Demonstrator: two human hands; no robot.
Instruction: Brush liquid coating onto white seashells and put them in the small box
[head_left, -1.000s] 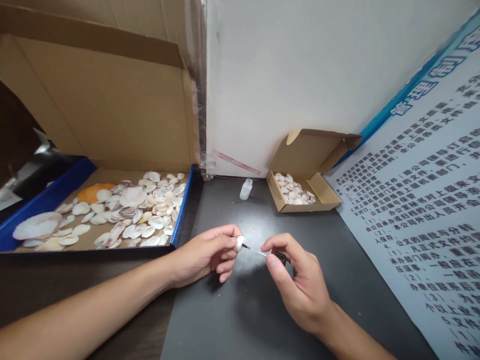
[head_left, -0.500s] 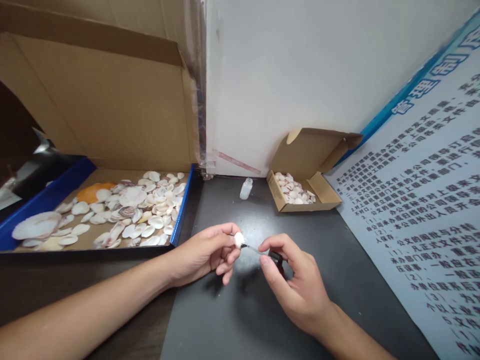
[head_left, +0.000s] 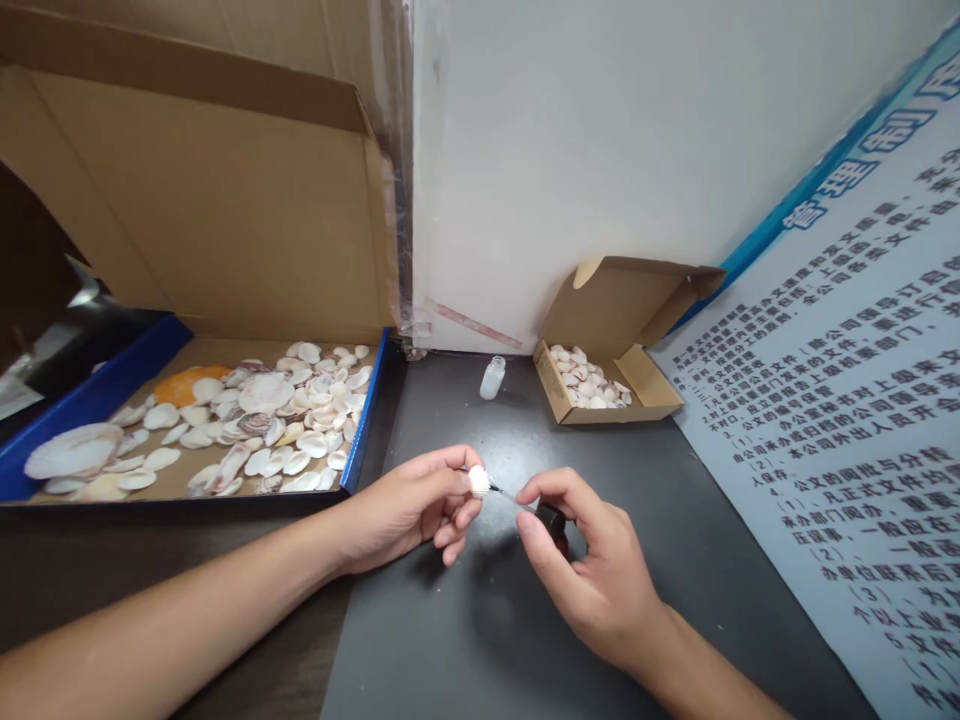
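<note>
Pinched between the thumb and forefinger of my left hand (head_left: 424, 505) is a small white ribbed seashell (head_left: 478, 482); its other fingers curl loosely below. My right hand (head_left: 589, 560) grips a brush (head_left: 508, 494) with a thin clear stem and a black cap. The dark tip of the brush points left and lies at the shell's right edge; whether it touches cannot be made out. Beyond both hands, a small glass bottle (head_left: 492, 380) with whitish contents stands uncapped on the dark tabletop (head_left: 442, 640).
On the left, an open blue-sided box (head_left: 367, 410) holds many shells, with its cardboard lid (head_left: 217, 200) raised. A smaller open cardboard box (head_left: 660, 395) of shells stands at the back right. A white wall (head_left: 600, 130) and a printed board (head_left: 847, 330) bound the table.
The brush tip has shifted slightly at the shell's right edge, and the shell has turned a little in my left fingers. Both hands stay nearly in place.
</note>
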